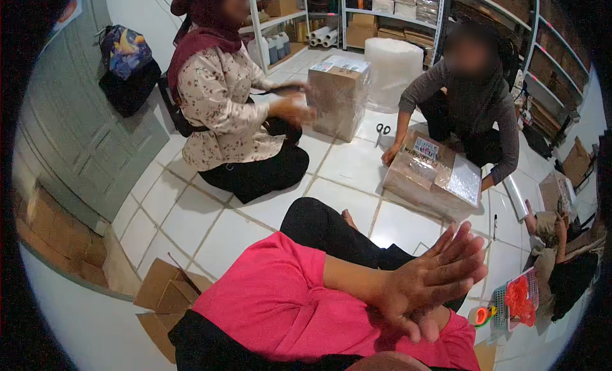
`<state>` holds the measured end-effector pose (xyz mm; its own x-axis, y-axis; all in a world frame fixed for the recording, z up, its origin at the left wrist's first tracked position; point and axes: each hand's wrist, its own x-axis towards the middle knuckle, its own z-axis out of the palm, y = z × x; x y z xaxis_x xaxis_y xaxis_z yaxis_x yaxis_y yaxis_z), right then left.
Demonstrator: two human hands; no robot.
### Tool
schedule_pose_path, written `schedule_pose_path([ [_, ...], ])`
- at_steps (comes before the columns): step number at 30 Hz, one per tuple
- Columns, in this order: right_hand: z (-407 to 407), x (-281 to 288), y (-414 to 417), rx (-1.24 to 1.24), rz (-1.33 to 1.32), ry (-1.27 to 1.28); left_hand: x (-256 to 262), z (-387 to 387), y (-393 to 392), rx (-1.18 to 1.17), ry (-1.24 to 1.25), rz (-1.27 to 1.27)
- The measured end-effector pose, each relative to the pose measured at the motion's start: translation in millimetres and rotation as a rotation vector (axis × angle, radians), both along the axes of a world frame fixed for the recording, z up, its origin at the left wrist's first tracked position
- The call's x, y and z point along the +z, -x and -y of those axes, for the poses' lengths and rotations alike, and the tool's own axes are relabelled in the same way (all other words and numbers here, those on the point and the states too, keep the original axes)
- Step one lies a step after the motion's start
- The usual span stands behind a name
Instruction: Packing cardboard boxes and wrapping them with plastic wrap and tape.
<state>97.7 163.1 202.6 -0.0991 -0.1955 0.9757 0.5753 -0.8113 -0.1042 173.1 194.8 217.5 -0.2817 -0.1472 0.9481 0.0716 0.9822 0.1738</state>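
My left hand (425, 285) reaches across in front of my pink top (282, 299), fingers extended and slightly spread, with no object seen in it. Against it lies my right hand (429, 327), mostly hidden behind the left, so its finger pose is unclear. Beyond them a taped cardboard box (420, 179), wrapped in clear plastic and bearing labels, lies on the tiled floor between the hands of a person in grey. Scissors (381, 134) with black handles rest beside it. Another wrapped box (337, 98) stands farther back, near the blurred hands of a person in a floral top.
A bubble wrap roll (393, 72) stands before the shelves (392, 11). At right are a plastic film roll (516, 198), a marker (495, 227), tape rolls (480, 316), a basket (501, 306) and another person's arms. An open carton (165, 294) lies at lower left.
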Motion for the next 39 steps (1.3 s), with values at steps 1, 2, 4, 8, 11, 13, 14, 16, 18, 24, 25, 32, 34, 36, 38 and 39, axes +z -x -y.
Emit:
schedule_pose_path([
  [1,2.5,3.3,-2.5,0.006,0.007,0.006,-0.4,-1.6,-0.6,0.007,-0.002,-0.001],
  [2,4.4,6.2,-4.6,0.011,0.014,0.012,-1.2,-3.0,-1.0,0.019,-0.014,0.025],
  [4,2.9,9.5,-4.3,0.019,0.025,0.029,-1.6,-5.2,-1.0,0.034,-0.024,0.048],
  [8,-27.9,19.7,-21.9,-0.012,0.047,0.068,-32.6,2.8,8.1,0.006,-0.002,-0.1],
  [11,-34.4,4.8,-44.5,0.013,0.178,-0.07,2.4,-5.7,0.1,-0.029,-0.03,0.027],
  [13,-39.8,23.8,-41.6,0.028,0.223,-0.086,-2.2,-8.5,-8.2,0.022,0.044,0.082],
  [14,-36.9,22.8,-35.3,0.037,0.268,-0.113,-4.0,-4.4,-10.7,0.06,0.061,-0.063],
  [16,-29.7,14.2,-23.4,-0.028,0.366,-0.179,3.4,0.4,5.7,0.07,0.057,-0.56],
  [18,-41.6,15.1,-47.3,0.053,0.274,-0.098,17.7,-3.2,4.4,-0.033,0.074,-0.331],
  [24,-20.3,-4.1,-4.2,0.183,-0.373,-0.399,-34.9,24.1,14.1,-0.251,-0.136,-0.212],
  [25,-10.7,-14.3,-4.1,0.091,-0.395,-0.444,-38.7,26.0,11.7,-0.129,-0.252,-0.128],
  [32,39.9,-136.2,131.7,-1.418,-1.49,-0.571,-115.6,74.7,-105.1,1.068,-0.595,1.124],
  [34,22.4,-175.4,166.7,-1.479,-1.455,-0.839,-180.5,66.0,-164.8,1.255,-0.845,1.356],
  [36,8.2,-187.6,176.3,-1.462,-1.386,-0.848,-196.7,58.7,-163.5,1.254,-1.056,1.444],
  [38,6.4,-195.8,179.2,-1.448,-1.299,-0.815,-208.3,54.8,-149.0,1.255,-0.905,1.482],
  [39,8.7,-201.2,178.9,-1.433,-1.301,-0.809,-218.6,53.5,-144.7,1.266,-0.917,1.483],
])
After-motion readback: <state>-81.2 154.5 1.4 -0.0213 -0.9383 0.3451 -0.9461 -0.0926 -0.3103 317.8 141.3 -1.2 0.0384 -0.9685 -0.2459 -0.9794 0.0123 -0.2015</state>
